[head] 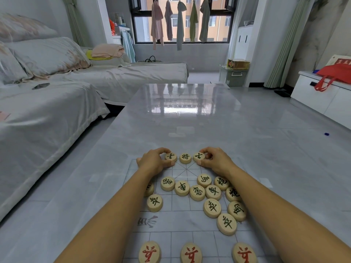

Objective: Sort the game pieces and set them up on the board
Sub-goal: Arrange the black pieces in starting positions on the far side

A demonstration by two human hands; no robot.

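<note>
Three red pieces (190, 253) sit nearest you in a spaced row on the near edge of the board (182, 223); they look already placed. Beyond them a loose heap of black pieces (197, 192) lies unsorted across the middle of the grid, some touching, one half hidden under your left forearm.

At the far edge you are building the black back rank. The centre piece (185, 158) stands free on the top of the crossed square. Your left hand (153, 162) curls thumb and forefinger round the left flanking piece (171, 156); your right hand (216, 161) pinches the right flanking piece (198, 156) the same way. Both pieces lie flat just beside the centre one, apart from it.

So the step in hand is seating this matched pair; by my reading the far side is barely begun and the heap is mostly still to go.

Next, nudge each piece squarely onto its line crossing, then let go without dragging it; draw your wrists back high, since the heap lies right beneath your forearms and a brush would scatter it; then pick the next matching pair from the heap and work outward along the far row.
</note>
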